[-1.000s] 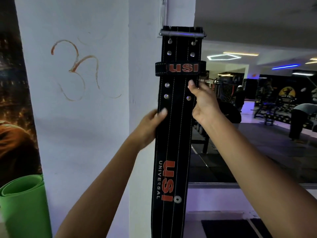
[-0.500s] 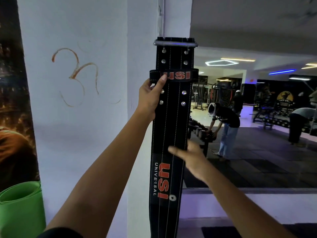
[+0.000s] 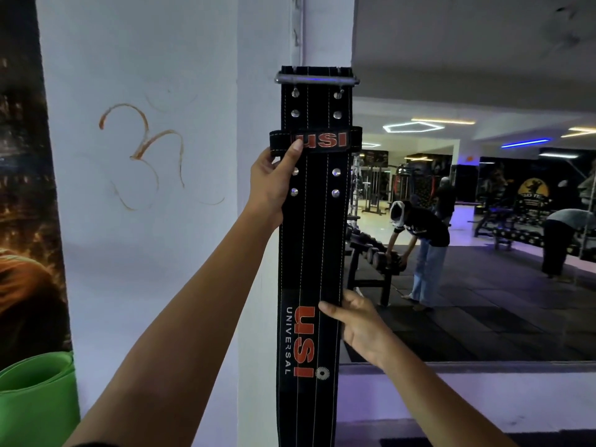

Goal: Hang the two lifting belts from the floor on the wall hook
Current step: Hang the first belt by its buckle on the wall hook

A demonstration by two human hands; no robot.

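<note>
While upright, lifting belt (image 3: pixel 310 250) in the grip of left hand (image 3: pixel 272 185) and right hand (image 3: pixel 361 329)

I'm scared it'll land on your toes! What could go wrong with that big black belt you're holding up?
No hook shows behind the metal buckle, so it may not have caught; if the left hand and right hand let go early, the lifting belt could drop. It also hangs at a corner of the wall and might swing sideways once released.

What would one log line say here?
belt: upright against pillar, buckle up | left hand: grips upper edge | right hand: pinches lower edge
</note>
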